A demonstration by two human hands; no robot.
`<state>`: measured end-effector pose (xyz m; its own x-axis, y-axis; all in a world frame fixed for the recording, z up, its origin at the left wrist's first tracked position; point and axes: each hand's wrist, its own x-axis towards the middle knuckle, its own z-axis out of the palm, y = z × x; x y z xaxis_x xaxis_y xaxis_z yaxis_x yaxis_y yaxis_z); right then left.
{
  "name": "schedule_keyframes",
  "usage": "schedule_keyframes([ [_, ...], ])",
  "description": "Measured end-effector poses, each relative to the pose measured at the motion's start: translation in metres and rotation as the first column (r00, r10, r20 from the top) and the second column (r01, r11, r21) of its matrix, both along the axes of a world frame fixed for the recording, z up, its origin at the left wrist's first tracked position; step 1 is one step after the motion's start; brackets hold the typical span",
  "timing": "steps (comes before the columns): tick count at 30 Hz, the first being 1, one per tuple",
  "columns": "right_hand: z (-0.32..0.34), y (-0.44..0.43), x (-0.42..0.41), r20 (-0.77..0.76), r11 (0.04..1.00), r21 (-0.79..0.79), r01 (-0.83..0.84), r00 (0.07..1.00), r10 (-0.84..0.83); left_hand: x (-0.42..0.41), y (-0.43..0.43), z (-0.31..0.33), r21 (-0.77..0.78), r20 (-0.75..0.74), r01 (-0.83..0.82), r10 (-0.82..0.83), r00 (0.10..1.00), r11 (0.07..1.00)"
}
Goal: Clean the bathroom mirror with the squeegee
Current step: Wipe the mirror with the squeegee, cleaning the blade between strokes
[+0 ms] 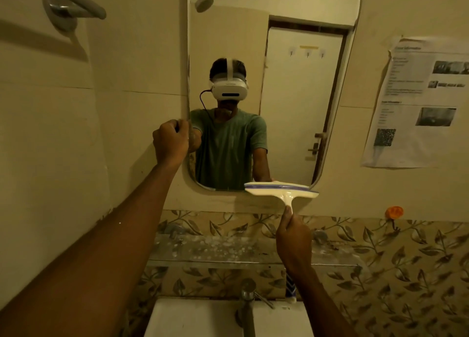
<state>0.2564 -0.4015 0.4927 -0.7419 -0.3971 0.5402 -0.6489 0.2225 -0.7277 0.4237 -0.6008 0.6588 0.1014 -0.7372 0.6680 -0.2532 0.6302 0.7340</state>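
The tall bathroom mirror [291, 108] with rounded corners hangs on the tiled wall straight ahead. My left hand [171, 141] grips its left edge about halfway up. My right hand [294, 237] holds the handle of a white squeegee [281, 189] with a blue-edged blade. The blade lies nearly level against the mirror's bottom right corner, across the lower rim. A blue and white end of the handle sticks out below my right wrist.
A spotted glass shelf [228, 250] runs under the mirror, with a white basin [198, 319] and a metal tap [247, 301] below it. A printed paper sheet [416, 103] is stuck on the wall at right, above an orange hook [394, 212]. A towel rail [73, 4] is upper left.
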Motion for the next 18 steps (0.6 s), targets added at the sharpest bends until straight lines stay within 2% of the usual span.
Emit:
schedule_keyframes([
  [5,0.012,0.006,0.008,-0.026,1.0,-0.009,-0.003,1.0,0.003,0.006,-0.005,0.001,0.012,-0.013,0.081,-0.081,0.997,0.997],
  [9,0.075,-0.002,0.015,-0.061,0.988,-0.147,-0.049,0.997,0.04,0.006,-0.003,0.001,0.018,-0.012,0.094,-0.094,0.996,0.995],
  [13,0.131,-0.02,0.013,-0.145,0.985,-0.168,-0.038,0.989,0.013,0.005,-0.004,0.001,0.035,-0.021,0.108,-0.107,0.994,0.994],
  [15,0.123,-0.024,0.013,-0.148,0.988,-0.149,-0.037,0.989,0.015,0.006,-0.004,0.0,0.039,-0.02,0.108,-0.108,0.994,0.993],
  [18,0.075,-0.023,0.016,-0.085,0.993,-0.108,-0.042,0.996,0.033,0.006,-0.005,0.001,0.039,-0.003,0.12,-0.12,0.993,0.992],
])
